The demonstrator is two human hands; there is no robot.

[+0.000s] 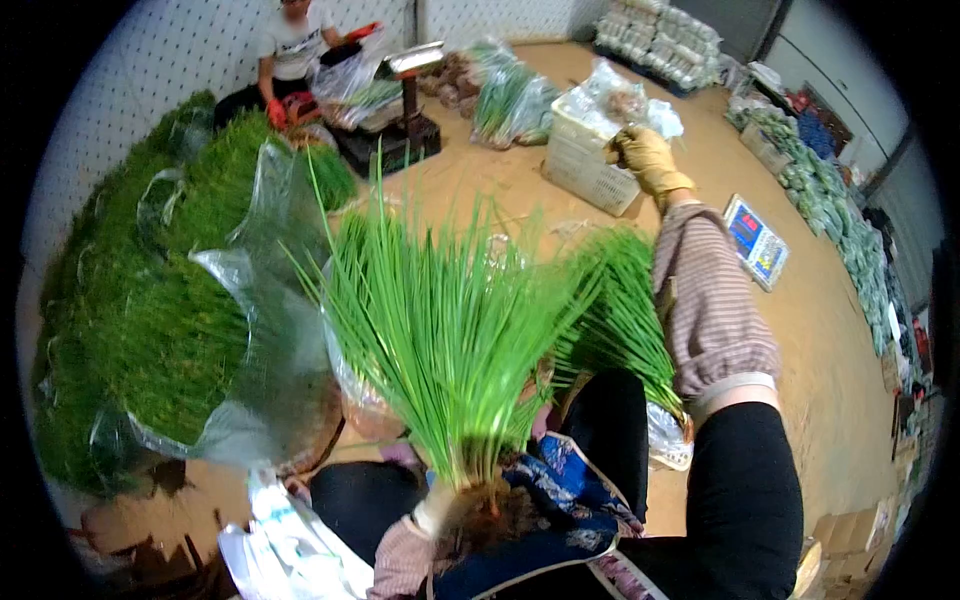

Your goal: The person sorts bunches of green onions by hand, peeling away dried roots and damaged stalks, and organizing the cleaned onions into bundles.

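Note:
My left hand (436, 507), low in front of my lap and blurred, grips a bunch of scallions (430, 330) near its root end. Their green leaves fan upward and away from me, while the brown roots hang over my blue patterned apron (575, 480). My right hand (650, 165), in a yellow glove, reaches far forward beside a white plastic basket (590, 165). Its fingers are curled, and what they hold, if anything, is hidden. Another pile of scallions (620, 310) lies under my right forearm, root ends toward me.
At left, a big heap of green scallions (170, 330) is partly wrapped in clear plastic. A digital scale display (755, 240) lies right of my arm. Farther off are a platform scale (415, 60), bagged scallions (510, 100) and a seated person (295, 45) wearing red gloves.

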